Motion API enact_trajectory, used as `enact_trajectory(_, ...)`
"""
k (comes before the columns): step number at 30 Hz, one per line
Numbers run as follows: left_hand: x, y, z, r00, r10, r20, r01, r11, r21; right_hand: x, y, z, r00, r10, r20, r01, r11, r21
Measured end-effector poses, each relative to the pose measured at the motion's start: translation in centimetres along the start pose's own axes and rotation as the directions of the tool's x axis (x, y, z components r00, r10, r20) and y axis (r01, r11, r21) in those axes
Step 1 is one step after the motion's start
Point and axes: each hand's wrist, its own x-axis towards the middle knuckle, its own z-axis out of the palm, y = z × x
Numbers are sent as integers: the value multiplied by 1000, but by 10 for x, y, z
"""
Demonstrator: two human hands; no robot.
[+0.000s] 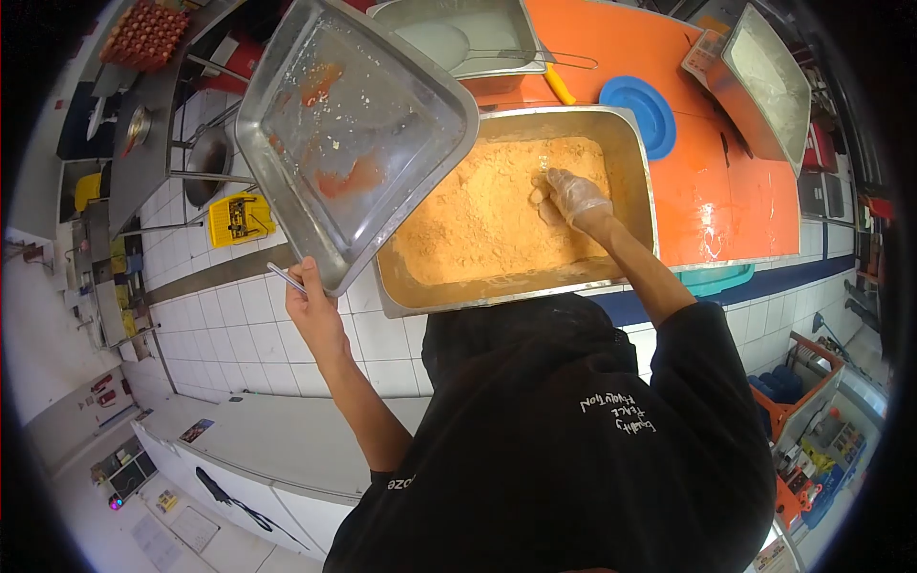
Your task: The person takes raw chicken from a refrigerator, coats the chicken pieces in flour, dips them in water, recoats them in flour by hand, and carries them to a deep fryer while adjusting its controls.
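Observation:
My left hand [313, 310] grips the lower corner of a shallow metal tray [420, 105]. The tray is tilted, with reddish wet smears and pale crumbs inside. A thin metal rod [285, 278] juts out beside my fingers; I cannot tell what it belongs to. In a clear plastic glove, my right hand [579, 201] is down in a deep metal pan [630, 177] of orange-yellow flour [478, 215]. Its fingers are curled in at the flour's surface. Whatever they hold is coated and cannot be made out.
Behind the pan, a metal container [511, 24] holds cloudy liquid and a wire strainer [554, 57] with a yellow handle [559, 86] nearby. On the orange table [716, 210] lies a blue plate [642, 115]. A metal bin of white powder [764, 86] stands at right.

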Motion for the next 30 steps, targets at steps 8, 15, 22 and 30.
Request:
enact_trajectory(8, 3, -6, -14, 998, 56, -34, -55, 998, 5, -20, -56, -16, 950, -295, -102, 217, 859, -463)
enact_trajectory(15, 0, 1, -26, 997, 11, -75, -10, 1000, 13, -38, -138, -27, 920, -392, -3, 371, 874, -314)
enact_trajectory(22, 1, -5, -47, 994, -48, -95, 54, 996, 65, 52, -238, -18, 926, -378, -5, 378, 924, 62)
enact_trajectory(30, -6, -4, -46, 986, -1, -165, 11, 998, 59, 272, -259, 54, 922, -380, 74, 278, 515, -811)
